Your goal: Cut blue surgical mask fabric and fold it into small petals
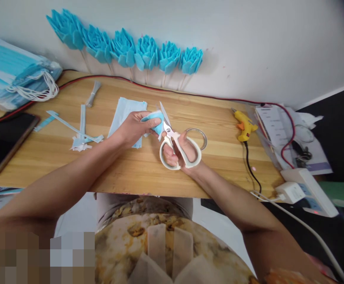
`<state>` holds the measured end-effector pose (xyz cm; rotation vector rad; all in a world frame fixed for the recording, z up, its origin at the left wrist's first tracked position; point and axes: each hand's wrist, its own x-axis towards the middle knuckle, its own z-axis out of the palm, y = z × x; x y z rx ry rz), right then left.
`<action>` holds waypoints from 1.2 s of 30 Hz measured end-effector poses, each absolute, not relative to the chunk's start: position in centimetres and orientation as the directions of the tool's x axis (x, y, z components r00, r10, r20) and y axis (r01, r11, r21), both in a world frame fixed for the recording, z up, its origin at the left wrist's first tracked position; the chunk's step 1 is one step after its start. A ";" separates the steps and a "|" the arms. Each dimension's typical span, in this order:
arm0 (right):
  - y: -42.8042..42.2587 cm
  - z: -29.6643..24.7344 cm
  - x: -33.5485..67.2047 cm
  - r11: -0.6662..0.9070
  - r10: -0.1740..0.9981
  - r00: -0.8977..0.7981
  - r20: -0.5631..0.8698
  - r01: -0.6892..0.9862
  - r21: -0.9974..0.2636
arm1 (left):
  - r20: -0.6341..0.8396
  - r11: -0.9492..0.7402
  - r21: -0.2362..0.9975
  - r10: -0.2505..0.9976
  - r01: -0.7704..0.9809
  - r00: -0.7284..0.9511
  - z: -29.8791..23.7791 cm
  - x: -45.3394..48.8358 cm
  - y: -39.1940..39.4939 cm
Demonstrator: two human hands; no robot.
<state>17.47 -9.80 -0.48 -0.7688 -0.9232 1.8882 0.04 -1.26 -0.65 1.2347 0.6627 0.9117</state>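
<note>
My left hand (135, 127) pinches a folded blue piece of mask fabric (157, 120) above the wooden table (56, 154). My right hand (180, 152) has its fingers through the white handles of a pair of scissors (174, 144). The scissor blades point up and away, with the blue piece right beside them, touching near the pivot. A flat light-blue mask sheet (124, 112) lies on the table under my left hand.
Cut strips and scraps (81, 136) lie to the left, next to a phone (3, 140) and a stack of masks (12, 77). Blue fabric flowers (130, 49) lean on the wall. A yellow glue gun (244, 126), tape ring (200, 136), papers and a power strip (308, 189) sit right.
</note>
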 end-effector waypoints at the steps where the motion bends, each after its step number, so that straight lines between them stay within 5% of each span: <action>1: -9.8 -0.6 17.5 -0.331 0.890 -0.438 -0.124 -0.436 -0.837 | 0.063 0.053 0.975 0.862 -0.214 0.502 -0.5 0.0 -1.3; 7: -9.6 -0.8 17.6 -0.308 0.871 -0.488 -0.046 -0.473 -0.826 | 0.121 -0.107 0.993 0.857 -0.056 0.501 0.7 -0.2 -1.7; 11: -9.2 -0.3 18.1 -0.260 0.923 -0.379 -0.059 -0.506 -0.823 | 0.063 -0.116 0.991 0.858 0.072 0.510 -0.1 0.3 -2.0; 19: -8.6 1.3 19.7 -0.211 0.971 -0.209 -0.116 -0.516 -0.830 | -0.037 0.154 0.962 0.891 -0.224 0.452 -1.3 0.4 -1.4; 32: -8.8 0.2 19.6 -0.110 0.912 -0.405 0.064 -0.393 -0.913 | 0.012 0.081 0.983 0.868 -0.166 0.497 1.2 -0.4 -2.1; 36: -8.7 0.4 20.0 0.022 0.929 -0.360 0.089 -0.187 -0.982 | 0.029 0.066 0.983 0.862 -0.170 0.506 1.6 -0.4 -2.2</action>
